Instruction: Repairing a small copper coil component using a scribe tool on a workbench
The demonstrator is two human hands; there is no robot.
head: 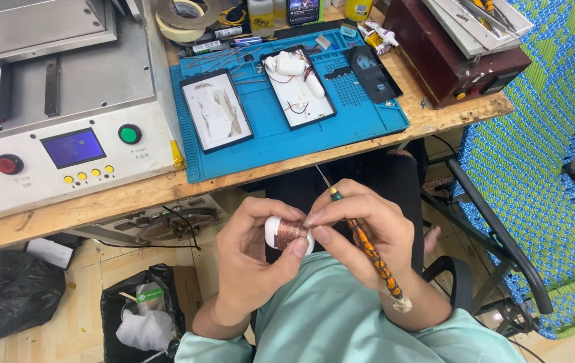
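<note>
My left hand (255,259) grips a small white rounded piece with a copper wire coil (290,233) on top, held over my lap below the table edge. My right hand (361,228) holds a thin tool with an orange patterned handle (371,254). Its metal tip sticks up toward the table while the fingers of that hand pinch at the coil. On the blue work mat (271,131) lie two white trays, one (215,111) with smudges, the other (299,87) with white parts and red wires.
A grey machine (52,114) with a red button, a green button and a small blue screen stands at the left. Tape rolls, bottles and a dark red box (455,57) crowd the back. A woven chair (536,168) is at right, black bags (5,292) on the floor.
</note>
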